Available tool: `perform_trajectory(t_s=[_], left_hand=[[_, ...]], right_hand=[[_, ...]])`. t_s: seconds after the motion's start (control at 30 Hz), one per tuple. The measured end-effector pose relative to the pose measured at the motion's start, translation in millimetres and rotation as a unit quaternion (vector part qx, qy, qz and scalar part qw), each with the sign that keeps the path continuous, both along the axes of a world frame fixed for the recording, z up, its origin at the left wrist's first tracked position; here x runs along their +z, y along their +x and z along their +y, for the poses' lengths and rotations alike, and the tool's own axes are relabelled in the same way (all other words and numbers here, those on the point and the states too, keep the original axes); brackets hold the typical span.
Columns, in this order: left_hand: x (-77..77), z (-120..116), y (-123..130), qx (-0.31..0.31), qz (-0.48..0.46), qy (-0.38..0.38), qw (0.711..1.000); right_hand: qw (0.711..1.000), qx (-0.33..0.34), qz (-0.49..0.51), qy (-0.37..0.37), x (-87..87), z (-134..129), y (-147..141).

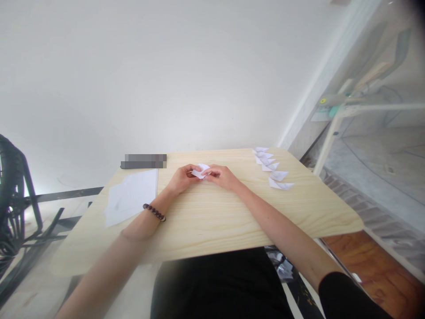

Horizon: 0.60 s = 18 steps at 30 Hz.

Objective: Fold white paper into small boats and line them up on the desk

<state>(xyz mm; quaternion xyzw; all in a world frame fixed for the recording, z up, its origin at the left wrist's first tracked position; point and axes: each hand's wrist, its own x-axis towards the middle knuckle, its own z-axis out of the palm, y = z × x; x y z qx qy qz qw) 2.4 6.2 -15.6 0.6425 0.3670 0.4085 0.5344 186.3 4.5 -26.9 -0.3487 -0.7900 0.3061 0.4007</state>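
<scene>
A small piece of folded white paper (201,172) is held between both hands above the middle of the wooden table (212,221). My left hand (182,178), with a dark bead bracelet at the wrist, pinches its left side. On the right side, the fingers of my right hand (222,176) are closed on the same paper. Several folded white paper boats (270,166) stand in a slanting row at the table's right back. Loose white sheets (133,195) lie in an overlapping pile at the left.
A dark, pixelated oblong object (144,161) lies at the table's back left edge. The white wall (199,79) rises behind the table. A black wicker-like chair (13,195) is at the far left, and a white metal frame (328,141) stands at the right.
</scene>
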Motion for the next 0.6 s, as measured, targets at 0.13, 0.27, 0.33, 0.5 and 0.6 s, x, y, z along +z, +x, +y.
perform_trajectory(t_s=[0.13, 0.27, 0.33, 0.5, 0.6], left_hand=[[1.8, -1.8, 0.8, 0.009, 0.007, 0.007, 1.0], [1.0, -0.6, -0.1, 0.044, 0.032, 0.028, 0.998], [1.4, -0.4, -0.6, 0.061, 0.05, 0.041, 0.996], [4.9, -3.0, 0.6, 0.058, 0.055, 0.041, 0.996], [6.0, -4.4, 2.3, 0.043, 0.031, 0.026, 0.998]], right_hand=[[0.999, -0.013, 0.027, -0.039, 0.4, -0.6, 1.3], [0.995, -0.051, 0.053, -0.07, -1.1, 1.7, 3.0], [0.994, -0.059, 0.055, -0.08, -2.1, 3.3, 3.7], [0.994, -0.06, 0.051, -0.074, -1.4, 3.2, 3.7], [0.996, -0.056, 0.047, -0.046, 0.7, 1.0, 2.1]])
